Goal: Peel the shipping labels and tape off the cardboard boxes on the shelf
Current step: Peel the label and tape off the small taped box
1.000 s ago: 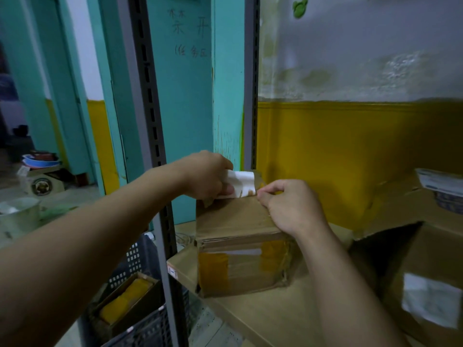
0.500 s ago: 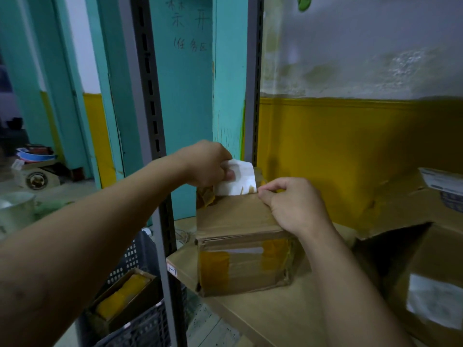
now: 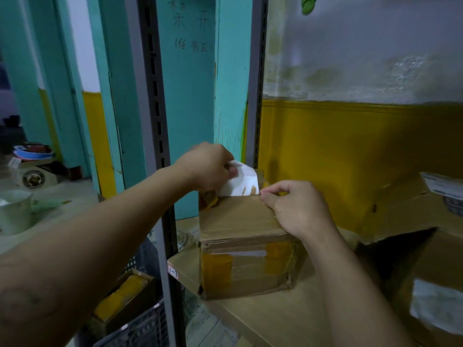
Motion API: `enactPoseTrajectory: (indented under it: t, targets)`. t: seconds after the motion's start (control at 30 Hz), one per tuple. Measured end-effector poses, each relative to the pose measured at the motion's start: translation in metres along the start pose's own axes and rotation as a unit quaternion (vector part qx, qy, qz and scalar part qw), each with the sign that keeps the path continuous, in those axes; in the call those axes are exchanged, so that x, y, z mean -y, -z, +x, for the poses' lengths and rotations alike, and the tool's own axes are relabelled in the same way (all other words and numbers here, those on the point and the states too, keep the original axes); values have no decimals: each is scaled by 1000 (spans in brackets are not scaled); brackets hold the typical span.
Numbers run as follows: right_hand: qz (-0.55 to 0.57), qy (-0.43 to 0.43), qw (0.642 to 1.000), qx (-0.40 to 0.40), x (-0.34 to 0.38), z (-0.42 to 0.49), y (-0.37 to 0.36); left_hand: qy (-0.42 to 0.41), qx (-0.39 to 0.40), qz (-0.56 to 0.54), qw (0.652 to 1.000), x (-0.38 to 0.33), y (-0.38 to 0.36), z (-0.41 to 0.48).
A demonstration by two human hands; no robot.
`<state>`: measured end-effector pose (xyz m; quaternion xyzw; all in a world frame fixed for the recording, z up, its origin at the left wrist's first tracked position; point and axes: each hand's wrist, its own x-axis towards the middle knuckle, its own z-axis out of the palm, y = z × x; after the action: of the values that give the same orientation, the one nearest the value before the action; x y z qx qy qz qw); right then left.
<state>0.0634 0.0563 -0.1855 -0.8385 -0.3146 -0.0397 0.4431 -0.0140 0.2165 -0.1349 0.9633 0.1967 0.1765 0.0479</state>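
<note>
Your left fingers (image 3: 231, 171) pinch the white label (image 3: 244, 182), and over the last second your left hand (image 3: 208, 166) has lifted it. It was folded low against the box (image 3: 238, 221); now it stands up higher and more of its sheet is free. Your right fingers (image 3: 275, 190) stay curled at the box's far top edge, right beside the label's foot. I cannot tell whether they pinch the edge or only press it down.

So the peel is going forward, but it isn't finished: the label's lower edge still meets the box, which sits on the shelf (image 3: 275, 319) at its left end.

The box's back face is hidden, so I can't judge how much label is still stuck. Yellow tape (image 3: 216, 271) is still on the front face. The two boxes on the right (image 3: 406, 214) are cut off by the frame, and both still carry labels.
</note>
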Motion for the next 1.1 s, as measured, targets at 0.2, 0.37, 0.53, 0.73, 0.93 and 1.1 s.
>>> enactPoseTrajectory:
  t: [0.2, 0.37, 0.53, 0.73, 0.93, 1.1]
  targets:
    - [11, 1, 1000, -4, 1, -2, 0, 22, -21, -5, 1000, 3, -3, 1]
    - [2, -2, 1000, -15, 2, -3, 1, 33, -28, -15, 999, 2, -6, 3]
    - [-10, -3, 1000, -19, 4, -6, 2, 39, -29, -7, 999, -1, -5, 8]
    - [-2, -4, 1000, -24, 5, -7, 2, 46, -22, 7, 999, -2, -4, 13]
    - [-11, -2, 1000, -20, 5, -8, 2, 67, 1, -20, 998, -5, -1, 17]
    - [-18, -5, 1000, -25, 5, -7, 2, 81, 13, -37, 996, -7, 1, 18]
